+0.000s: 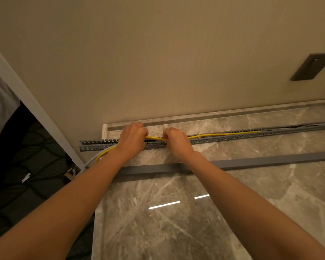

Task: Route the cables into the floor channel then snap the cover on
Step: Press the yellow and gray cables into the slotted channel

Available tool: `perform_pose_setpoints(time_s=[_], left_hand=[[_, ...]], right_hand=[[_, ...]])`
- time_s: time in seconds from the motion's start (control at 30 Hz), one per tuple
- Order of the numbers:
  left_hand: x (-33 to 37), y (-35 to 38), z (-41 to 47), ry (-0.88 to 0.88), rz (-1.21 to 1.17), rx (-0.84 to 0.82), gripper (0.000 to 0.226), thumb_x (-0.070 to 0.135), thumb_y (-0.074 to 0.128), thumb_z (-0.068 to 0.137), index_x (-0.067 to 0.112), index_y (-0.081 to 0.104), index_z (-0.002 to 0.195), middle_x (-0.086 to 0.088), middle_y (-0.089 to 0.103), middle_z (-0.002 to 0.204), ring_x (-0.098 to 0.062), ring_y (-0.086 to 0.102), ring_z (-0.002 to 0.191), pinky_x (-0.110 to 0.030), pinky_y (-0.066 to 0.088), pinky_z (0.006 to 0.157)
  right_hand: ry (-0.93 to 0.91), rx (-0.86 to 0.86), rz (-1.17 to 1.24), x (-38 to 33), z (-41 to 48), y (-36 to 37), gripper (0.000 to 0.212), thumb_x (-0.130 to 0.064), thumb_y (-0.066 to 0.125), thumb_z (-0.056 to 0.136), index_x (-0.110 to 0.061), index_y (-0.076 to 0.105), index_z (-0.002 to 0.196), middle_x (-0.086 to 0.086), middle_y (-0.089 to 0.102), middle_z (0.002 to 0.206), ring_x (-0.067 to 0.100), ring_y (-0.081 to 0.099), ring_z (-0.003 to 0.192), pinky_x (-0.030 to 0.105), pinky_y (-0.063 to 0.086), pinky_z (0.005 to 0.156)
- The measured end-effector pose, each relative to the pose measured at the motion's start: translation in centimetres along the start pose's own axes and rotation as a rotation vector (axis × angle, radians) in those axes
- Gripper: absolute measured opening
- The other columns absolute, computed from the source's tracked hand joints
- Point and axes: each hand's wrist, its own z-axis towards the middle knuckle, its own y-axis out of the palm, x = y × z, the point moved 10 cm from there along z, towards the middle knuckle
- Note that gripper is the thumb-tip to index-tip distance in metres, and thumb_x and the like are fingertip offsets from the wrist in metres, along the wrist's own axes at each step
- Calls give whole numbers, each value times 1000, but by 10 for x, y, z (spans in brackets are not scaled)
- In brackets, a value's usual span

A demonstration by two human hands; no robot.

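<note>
Marble floor (176, 222) by the wall (158, 62), slotted channel (96, 145) along its far edge
Left grip (132, 138) and right grip (174, 140) both pinch the yellow cable (155, 138) over the channel; cover (270, 160) lies parallel, just nearer

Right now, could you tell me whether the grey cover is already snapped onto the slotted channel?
No, the grey cover lies loose on the marble floor, apart from the open slotted channel.
</note>
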Motion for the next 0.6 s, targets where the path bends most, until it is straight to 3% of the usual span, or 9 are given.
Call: perform_pose_setpoints(time_s=[0.4,0.5,0.57,0.6], left_hand=[[6,8,1,68,116,-68,16,-3,54,88,1,65,99,-16,63,107,-33,61,95,-40,51,78],[19,1,-5,197,155,0,9,-9,72,70,-3,67,74,-19,68,81,-35,64,73,-37,53,57],[24,-3,-9,226,156,25,29,-12,85,42,1,62,53,-14,63,57,-30,60,49,-26,43,37],[25,-4,-9,221,140,29,30,-13,85,41,1,62,54,-14,63,58,-30,61,50,-25,40,36]], right_hand=[[22,27,-2,-1,2,1,18,2,48,92,1,56,108,21,60,113,35,55,104,42,46,85],[17,76,-10,-4,-4,1,24,8,44,89,1,56,110,21,52,118,33,46,111,38,43,86],[26,96,-5,-2,-4,-1,22,3,47,89,1,58,108,18,51,120,32,44,114,38,43,89],[19,91,-27,-1,-4,-2,22,-1,48,90,0,59,108,18,54,119,32,46,113,40,42,90]])
